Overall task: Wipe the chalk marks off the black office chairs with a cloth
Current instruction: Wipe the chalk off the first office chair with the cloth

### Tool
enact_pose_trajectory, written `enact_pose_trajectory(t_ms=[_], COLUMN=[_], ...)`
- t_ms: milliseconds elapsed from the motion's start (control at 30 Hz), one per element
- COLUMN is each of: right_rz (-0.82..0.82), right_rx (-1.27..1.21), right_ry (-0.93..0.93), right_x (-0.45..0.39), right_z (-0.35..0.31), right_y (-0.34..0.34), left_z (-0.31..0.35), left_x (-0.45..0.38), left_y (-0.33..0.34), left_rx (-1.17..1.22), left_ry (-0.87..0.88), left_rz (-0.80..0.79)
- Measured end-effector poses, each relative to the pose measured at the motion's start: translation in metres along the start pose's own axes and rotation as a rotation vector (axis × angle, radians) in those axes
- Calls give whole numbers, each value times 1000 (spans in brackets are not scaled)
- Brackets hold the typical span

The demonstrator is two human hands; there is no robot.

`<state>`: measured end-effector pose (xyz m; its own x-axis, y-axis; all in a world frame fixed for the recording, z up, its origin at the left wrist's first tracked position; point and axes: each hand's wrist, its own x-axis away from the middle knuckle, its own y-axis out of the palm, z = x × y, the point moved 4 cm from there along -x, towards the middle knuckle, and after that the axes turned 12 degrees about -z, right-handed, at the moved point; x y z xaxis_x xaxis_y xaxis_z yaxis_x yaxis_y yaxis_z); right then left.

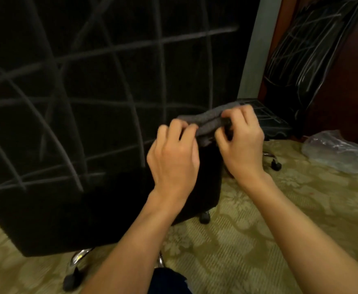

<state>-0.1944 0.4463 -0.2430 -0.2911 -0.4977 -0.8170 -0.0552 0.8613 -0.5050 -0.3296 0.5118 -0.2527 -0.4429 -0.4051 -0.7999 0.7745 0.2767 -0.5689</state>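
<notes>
A black office chair fills the left and centre, its back turned to me and crossed by many grey chalk lines. In front of its right edge I hold a folded grey cloth with both hands. My left hand pinches the cloth's left end with curled fingers. My right hand grips its right end, fingers curled over the top. A second black chair with white chalk scribbles stands at the upper right, its seat partly hidden behind my right hand.
A patterned yellow-green carpet covers the floor. A crumpled clear plastic bag lies on it at the right. Chrome chair legs with black castors stick out below the near chair. A pale door frame stands between the chairs.
</notes>
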Motion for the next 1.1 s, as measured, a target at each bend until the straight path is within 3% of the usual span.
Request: enact_pose_trajectory(t_ms=[100, 267, 333, 533, 700, 867, 1100], right_rz=[-4, -273, -301, -68, -84, -141, -15], right_rx=[-12, 13, -2, -10, 82, 91, 38], right_ry=[10, 22, 13, -89, -180, -224, -178], right_x=[4, 82, 85, 27, 44, 71, 19], right_z=[2, 14, 9, -21, -19, -27, -44], right_y=[10, 63, 65, 31, 59, 79, 47], left_z=[-2, -40, -45, -32, -52, -74, -61], left_x=[0, 75, 81, 22, 37, 75, 32], left_y=[4, 40, 40, -7, -8, 3, -21], left_rx=[-62, -151, -138, -169, -279, -293, -208], left_ry=[18, 79, 66, 86, 191, 175, 83], left_rz=[-22, -209, -232, -65, -113, -163, 28])
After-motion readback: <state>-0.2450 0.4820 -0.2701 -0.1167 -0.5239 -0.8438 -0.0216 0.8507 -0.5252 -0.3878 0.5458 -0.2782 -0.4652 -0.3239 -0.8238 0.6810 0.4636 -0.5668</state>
